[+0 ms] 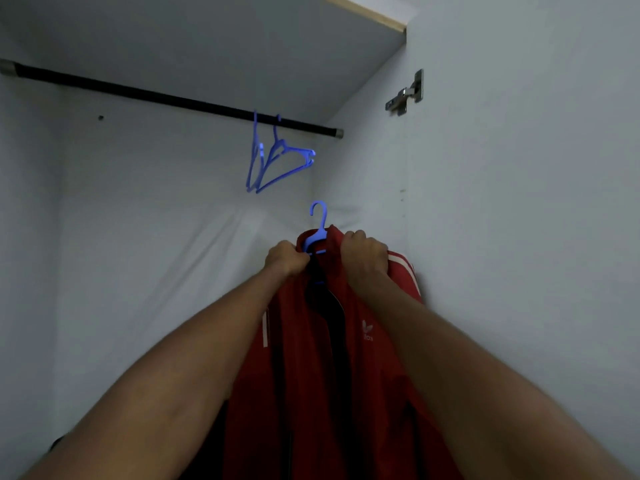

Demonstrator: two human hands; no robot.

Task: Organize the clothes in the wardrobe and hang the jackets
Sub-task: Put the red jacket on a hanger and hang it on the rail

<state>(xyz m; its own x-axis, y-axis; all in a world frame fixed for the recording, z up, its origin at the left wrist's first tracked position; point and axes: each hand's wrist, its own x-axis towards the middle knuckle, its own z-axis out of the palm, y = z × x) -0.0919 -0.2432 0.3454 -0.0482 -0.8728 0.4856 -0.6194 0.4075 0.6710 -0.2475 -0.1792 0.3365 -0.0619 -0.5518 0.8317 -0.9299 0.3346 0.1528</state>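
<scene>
Two bare forearms reach up and forward from the bottom of the view into an open wardrobe. Between them hangs a red jacket (pixel 311 375), its front open down the middle so a dark lining shows, with white stripes along each sleeve and a small white logo on the chest. The lower part of the jacket runs out of the bottom of the picture.

At the top of the jacket, the left hand (pixel 285 258) is curled tight around the collar on its side, and its fingers sit right against the shoulder of a blue plastic hanger (pixel 317 233) that is tucked inside the neck. The right hand (pixel 363 254) is closed on the other side of the collar and shoulder, bunching the red cloth. The two hands are near each other, with only the hanger's neck and the collar opening between them. The hanger's hook stands upright above the collar, free in the air and well below the rail.

Farther in and higher up, a dark rail (pixel 173 98) crosses the wardrobe from the left wall to the right side panel. Two empty blue hangers (pixel 273 157) hang from it near its right end, touching each other and turned at different angles. Above the rail is the pale underside of a shelf (pixel 207 36). On the right panel, a metal hinge (pixel 407 93) is fixed near the top.
</scene>
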